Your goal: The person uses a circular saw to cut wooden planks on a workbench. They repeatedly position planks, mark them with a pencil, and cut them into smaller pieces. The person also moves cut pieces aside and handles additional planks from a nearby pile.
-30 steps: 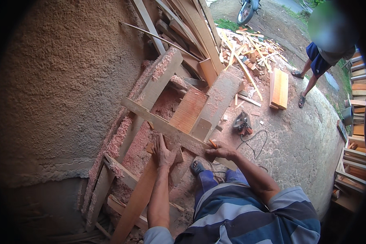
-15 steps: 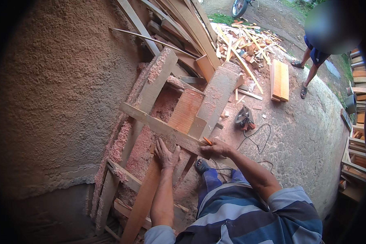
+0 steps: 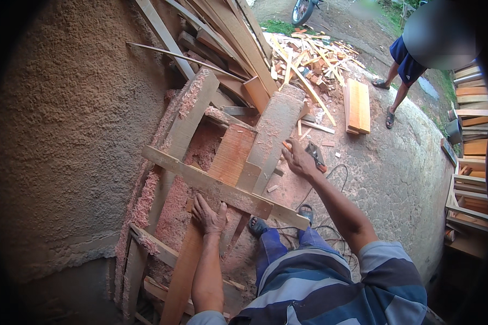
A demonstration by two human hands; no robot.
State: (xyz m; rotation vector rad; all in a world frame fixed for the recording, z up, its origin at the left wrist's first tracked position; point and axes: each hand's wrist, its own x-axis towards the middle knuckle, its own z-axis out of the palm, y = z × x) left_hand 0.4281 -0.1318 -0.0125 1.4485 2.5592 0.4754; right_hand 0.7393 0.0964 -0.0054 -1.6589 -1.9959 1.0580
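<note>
My left hand (image 3: 209,219), fingers extended and spread, presses on a long reddish plank (image 3: 181,271) at the lower edge of a pale crosspiece (image 3: 181,169) on a rough wooden bench frame (image 3: 181,122). My right hand (image 3: 301,161) is raised to the right of the bench, holding an orange pencil (image 3: 287,146) in its fingertips. A short reddish board (image 3: 228,157) lies inside the frame, beside a dusty beam (image 3: 276,122). A handheld power saw (image 3: 318,157) sits on the floor, partly hidden behind my right hand.
Planks (image 3: 238,38) lean on the rough wall (image 3: 76,135). An offcut pile (image 3: 314,65) and stacked boards (image 3: 358,105) lie beyond the bench. A person (image 3: 401,65) stands at upper right, near a timber rack (image 3: 472,151); a motorbike wheel (image 3: 301,11) shows behind. Cables (image 3: 336,189) cross the floor.
My right hand has left the crosspiece and moved up and rightward with the pencil, toward the saw's position in the picture. My left hand remains on the plank. The view has shifted slightly.
</note>
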